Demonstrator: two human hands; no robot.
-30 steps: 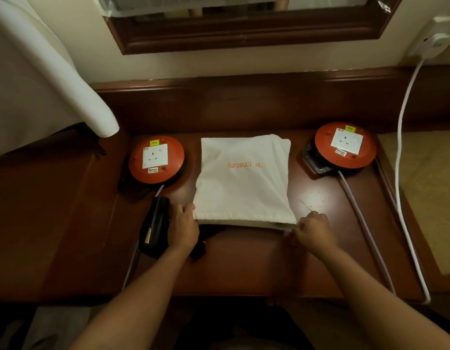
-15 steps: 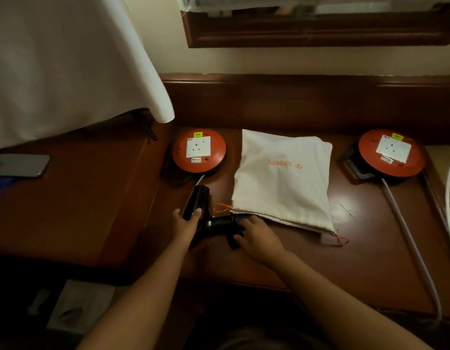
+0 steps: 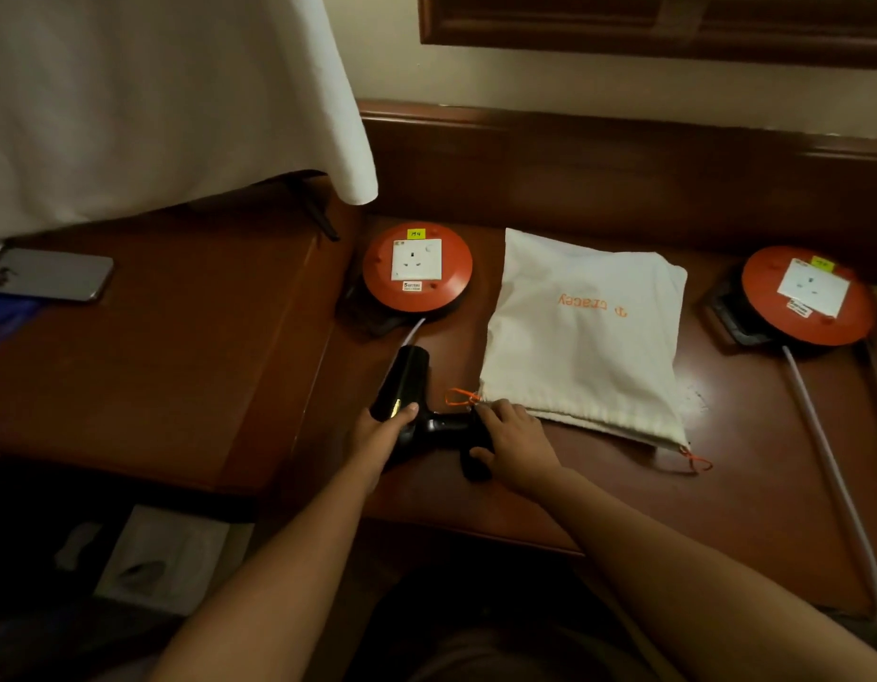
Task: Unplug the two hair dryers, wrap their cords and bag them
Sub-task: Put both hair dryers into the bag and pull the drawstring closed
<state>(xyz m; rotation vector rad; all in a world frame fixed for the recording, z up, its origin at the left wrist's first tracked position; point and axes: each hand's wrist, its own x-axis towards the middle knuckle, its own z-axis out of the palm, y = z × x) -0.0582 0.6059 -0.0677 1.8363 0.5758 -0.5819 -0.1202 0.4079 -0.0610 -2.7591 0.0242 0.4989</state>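
Since the frame of a second ago, the right hand (image 3: 517, 443) has crossed from the bag's right corner to the hair dryer, and the view has swung left, bringing a phone into sight. Taken from the left: the phone (image 3: 47, 274) lies flat on the raised side surface (image 3: 180, 347), beneath a hanging white cloth (image 3: 155, 100). On the table (image 3: 751, 489), an orange socket reel (image 3: 417, 268) sits at the rear left, its socket face bearing no plug, with a pale cable leaving its near edge. Just in front lies the black hair dryer (image 3: 402, 381), barrel pointing away towards that reel, handle running rightwards. The left hand (image 3: 379, 438) grips the barrel's near end, thumb laid over the top. The right hand is curled over the handle's end, where a dark bundle, apparently the wrapped cord, cannot be made out clearly; its fingertips touch the bag's near left corner. Both hands are thus closed on the dryer, close together. The white drawstring bag (image 3: 584, 337), printed in orange lettering, lies flat beside the dryer with its mouth towards the person, orange drawstring (image 3: 460, 397) ends showing at both near corners. Whether a dryer is inside cannot be told. A second orange socket reel (image 3: 808, 295) sits at the far right, its grey cable (image 3: 830, 465) trailing towards the table's near edge.
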